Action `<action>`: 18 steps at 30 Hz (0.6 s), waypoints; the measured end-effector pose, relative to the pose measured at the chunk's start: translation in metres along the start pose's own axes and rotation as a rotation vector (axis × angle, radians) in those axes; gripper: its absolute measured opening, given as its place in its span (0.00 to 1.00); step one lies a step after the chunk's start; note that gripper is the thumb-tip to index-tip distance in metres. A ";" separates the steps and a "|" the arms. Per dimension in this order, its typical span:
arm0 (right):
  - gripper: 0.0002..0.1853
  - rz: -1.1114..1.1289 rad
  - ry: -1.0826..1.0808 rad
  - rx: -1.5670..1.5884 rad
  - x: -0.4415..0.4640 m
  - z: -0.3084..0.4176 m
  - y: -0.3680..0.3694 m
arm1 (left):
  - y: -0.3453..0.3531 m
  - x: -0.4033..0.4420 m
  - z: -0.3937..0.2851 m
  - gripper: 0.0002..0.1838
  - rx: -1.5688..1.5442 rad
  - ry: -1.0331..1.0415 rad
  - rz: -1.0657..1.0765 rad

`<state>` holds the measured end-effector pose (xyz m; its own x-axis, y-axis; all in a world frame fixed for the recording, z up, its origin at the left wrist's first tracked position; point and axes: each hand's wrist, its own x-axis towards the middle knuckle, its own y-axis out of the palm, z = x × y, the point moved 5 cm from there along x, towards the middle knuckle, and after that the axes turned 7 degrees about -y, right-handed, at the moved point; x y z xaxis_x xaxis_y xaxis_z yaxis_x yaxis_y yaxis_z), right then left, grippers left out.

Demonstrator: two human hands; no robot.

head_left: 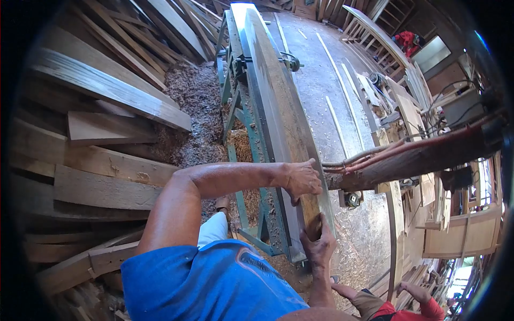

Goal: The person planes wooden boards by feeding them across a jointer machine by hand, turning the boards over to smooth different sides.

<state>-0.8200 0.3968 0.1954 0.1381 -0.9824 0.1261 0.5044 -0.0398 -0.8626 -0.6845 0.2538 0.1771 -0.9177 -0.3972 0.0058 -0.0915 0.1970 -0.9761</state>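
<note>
A long wooden plank (282,99) lies lengthwise on the metal bed (261,107) of a green-framed woodworking machine, which looks like a jointer. My left hand (302,179) reaches across from the left and is closed over the plank, palm down, fingers over its right side. At the plank's near end, my right hand (319,246) grips it, thumb on the left and fingers along the right. The plank's underside is hidden.
Stacked boards (112,88) crowd the left side, with wood shavings (195,107) heaped beside the machine's green legs (241,206). A dark beam (412,163) with cables juts in from the right. A person in red (409,310) is at lower right, another (408,43) farther back.
</note>
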 end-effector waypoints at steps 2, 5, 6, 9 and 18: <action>0.39 0.001 -0.008 0.011 0.020 0.008 0.009 | -0.007 -0.011 0.019 0.36 0.007 -0.074 -0.007; 0.39 0.027 0.016 0.028 0.053 0.025 0.020 | -0.029 -0.043 0.050 0.39 -0.070 -0.206 -0.144; 0.39 0.013 0.005 0.027 0.064 0.030 0.025 | -0.042 -0.060 0.060 0.41 -0.143 -0.267 -0.231; 0.39 -0.033 -0.076 -0.006 0.099 0.045 0.038 | -0.038 -0.117 0.116 0.42 -0.393 -0.454 -0.551; 0.39 -0.002 -0.099 -0.014 0.199 0.073 0.081 | 0.205 -0.204 0.257 0.36 -0.970 -1.382 -0.644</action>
<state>-0.6894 0.2118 0.1861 0.2205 -0.9595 0.1753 0.4932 -0.0453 -0.8687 -0.4168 0.1452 -0.0800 0.2525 -0.8948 -0.3683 -0.8992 -0.0764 -0.4308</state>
